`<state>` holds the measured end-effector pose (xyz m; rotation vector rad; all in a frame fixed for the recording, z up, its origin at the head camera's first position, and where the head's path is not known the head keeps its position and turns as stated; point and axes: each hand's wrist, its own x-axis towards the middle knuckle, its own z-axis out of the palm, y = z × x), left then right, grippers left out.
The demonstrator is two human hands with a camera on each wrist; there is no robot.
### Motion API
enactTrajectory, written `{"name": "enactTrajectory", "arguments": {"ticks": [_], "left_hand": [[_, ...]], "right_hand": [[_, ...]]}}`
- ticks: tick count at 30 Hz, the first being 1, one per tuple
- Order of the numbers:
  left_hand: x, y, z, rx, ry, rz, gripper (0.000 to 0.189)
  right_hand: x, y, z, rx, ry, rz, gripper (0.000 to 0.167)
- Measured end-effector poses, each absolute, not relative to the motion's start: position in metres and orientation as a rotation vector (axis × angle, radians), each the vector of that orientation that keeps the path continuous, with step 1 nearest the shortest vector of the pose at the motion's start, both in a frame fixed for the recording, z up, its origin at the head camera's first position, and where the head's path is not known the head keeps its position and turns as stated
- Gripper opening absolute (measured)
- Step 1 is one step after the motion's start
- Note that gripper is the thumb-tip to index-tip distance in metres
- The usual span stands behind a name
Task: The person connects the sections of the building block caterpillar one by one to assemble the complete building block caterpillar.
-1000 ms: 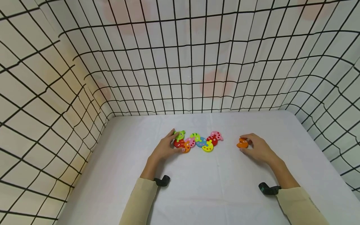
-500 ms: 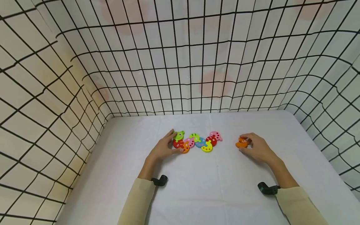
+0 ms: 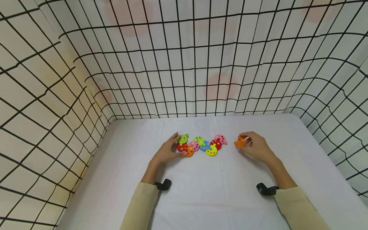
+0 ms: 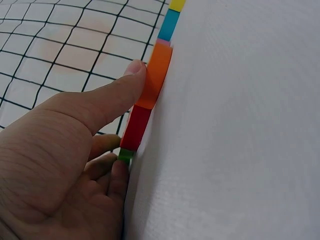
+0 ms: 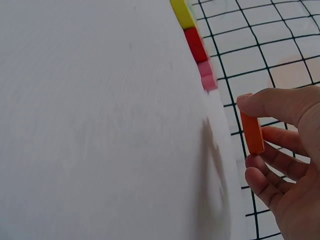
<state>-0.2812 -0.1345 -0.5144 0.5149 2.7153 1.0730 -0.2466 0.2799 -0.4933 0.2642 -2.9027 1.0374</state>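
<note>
A wooden caterpillar puzzle of linked, numbered pieces lies on the white table, its green smiling head (image 3: 183, 138) at the left end. My left hand (image 3: 165, 152) holds that end, fingers at the head and thumb against an orange piece (image 4: 157, 75). The chain runs right through a blue piece (image 3: 204, 146) and a yellow piece (image 3: 211, 150) to a pink piece (image 3: 220, 139). Right of it, my right hand (image 3: 256, 147) pinches a loose orange puzzle piece (image 3: 240, 141) marked 10 between thumb and fingers. In the right wrist view this piece is raised, with a shadow on the cloth below.
White cloth covers the table (image 3: 201, 198). Black wire grid (image 3: 184, 60) over white sheeting stands behind the table and along both sides. A small black camera (image 3: 164, 184) sits on the left wrist, another black camera (image 3: 266, 189) on the right.
My right hand has moved left with the orange piece, closer to the pink end of the chain. The left hand stays at the head end.
</note>
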Motion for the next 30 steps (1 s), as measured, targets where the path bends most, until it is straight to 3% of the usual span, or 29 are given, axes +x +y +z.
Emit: {"name": "enactTrajectory", "arguments": {"ticks": [30], "left_hand": [[-0.284, -0.124, -0.513, 0.528, 2.696, 1.059, 0.090]], "right_hand": [[-0.258, 0.237, -0.504, 0.013, -2.902, 1.131, 0.044]]}}
